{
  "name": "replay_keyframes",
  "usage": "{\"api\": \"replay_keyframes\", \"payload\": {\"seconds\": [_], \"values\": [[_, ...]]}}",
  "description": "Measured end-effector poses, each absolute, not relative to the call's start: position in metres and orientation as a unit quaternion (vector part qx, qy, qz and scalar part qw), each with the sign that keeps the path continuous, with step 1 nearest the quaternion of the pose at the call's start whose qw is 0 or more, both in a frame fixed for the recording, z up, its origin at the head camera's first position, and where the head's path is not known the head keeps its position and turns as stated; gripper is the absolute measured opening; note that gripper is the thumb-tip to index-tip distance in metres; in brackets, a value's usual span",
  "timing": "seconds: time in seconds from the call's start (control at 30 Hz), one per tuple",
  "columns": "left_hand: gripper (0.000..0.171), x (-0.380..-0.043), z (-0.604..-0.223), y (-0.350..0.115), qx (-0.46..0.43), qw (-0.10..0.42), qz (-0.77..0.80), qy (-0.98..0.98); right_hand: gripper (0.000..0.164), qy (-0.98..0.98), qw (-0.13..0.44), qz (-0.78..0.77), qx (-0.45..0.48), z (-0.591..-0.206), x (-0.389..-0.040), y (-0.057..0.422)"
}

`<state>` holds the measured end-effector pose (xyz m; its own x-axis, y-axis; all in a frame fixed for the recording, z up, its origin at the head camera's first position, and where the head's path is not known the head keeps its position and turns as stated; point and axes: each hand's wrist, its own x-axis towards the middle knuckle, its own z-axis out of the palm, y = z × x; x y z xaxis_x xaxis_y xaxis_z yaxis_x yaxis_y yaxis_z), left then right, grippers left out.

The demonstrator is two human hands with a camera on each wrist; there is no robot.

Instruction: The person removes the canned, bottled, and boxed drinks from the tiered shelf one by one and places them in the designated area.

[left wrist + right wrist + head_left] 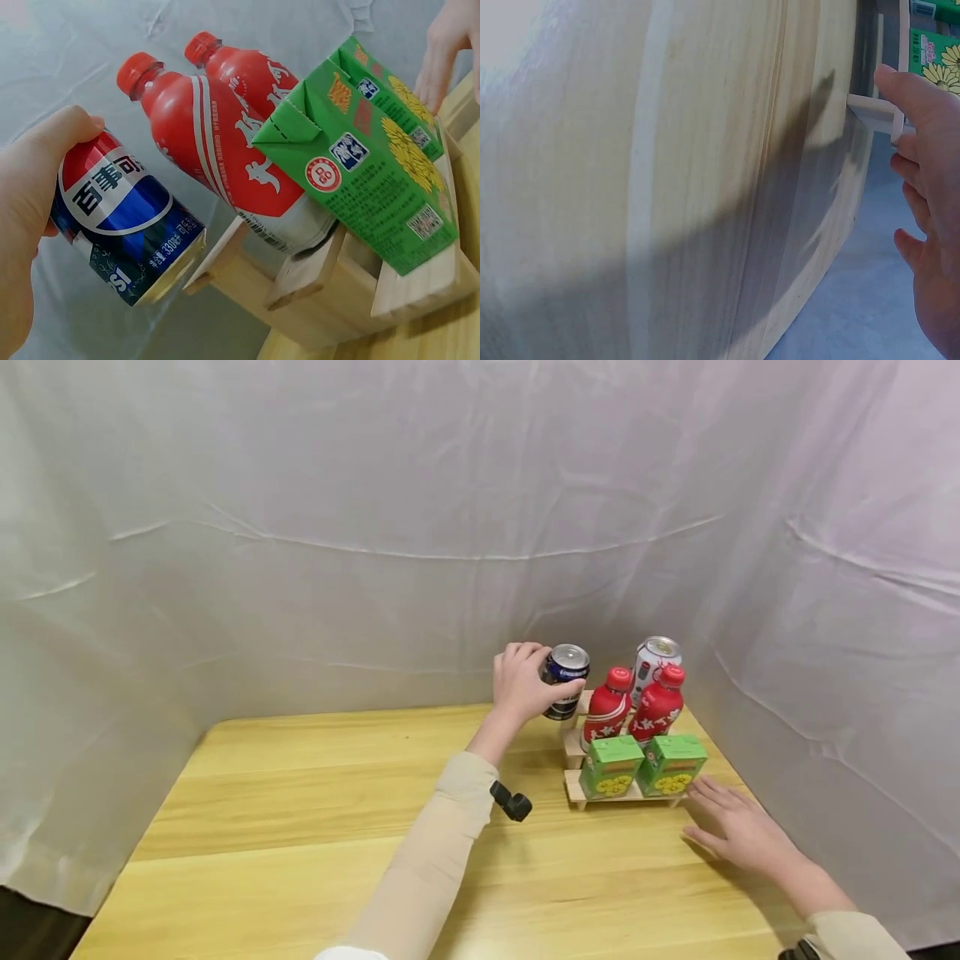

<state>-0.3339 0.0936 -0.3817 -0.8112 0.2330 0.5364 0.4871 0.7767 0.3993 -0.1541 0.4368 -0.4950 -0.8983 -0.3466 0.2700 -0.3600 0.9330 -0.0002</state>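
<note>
My left hand (522,681) grips a dark blue Pepsi can (124,214), tilted in the left wrist view, at the left end of the top step of a small wooden tiered rack (573,789). Two red bottles (609,706) stand on the middle step, and two green drink cartons (611,767) with yellow flowers fill the front one. Behind the bottles, a white can (655,662) is partly hidden on the top step. My right hand (738,827) has its fingers extended beside the rack's front right corner, fingertips right at its edge.
The wooden table (300,827) reaches left and forward of the rack. A grey cloth (375,610) hangs behind the table and along its sides, close to the rack on the right. A small black device (512,802) sits on my left wrist.
</note>
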Motion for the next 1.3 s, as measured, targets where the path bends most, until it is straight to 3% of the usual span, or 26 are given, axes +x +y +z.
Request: {"api": "replay_keyframes", "payload": {"seconds": [0.57,1.03,1.3], "values": [[0.07,-0.295,-0.387,0.048,-0.222,0.311,-0.3,-0.874,0.066,-0.974,0.125,0.016,0.187,-0.49,-0.152,0.437],[0.069,-0.268,-0.396,-0.019,-0.216,0.339,-0.265,-0.877,0.058,-0.971,0.134,0.042,0.191,-0.492,-0.154,0.431],[0.068,-0.257,-0.403,-0.057,-0.215,0.349,-0.25,-0.877,0.061,-0.972,0.134,0.044,0.186,-0.495,-0.152,0.432]]}}
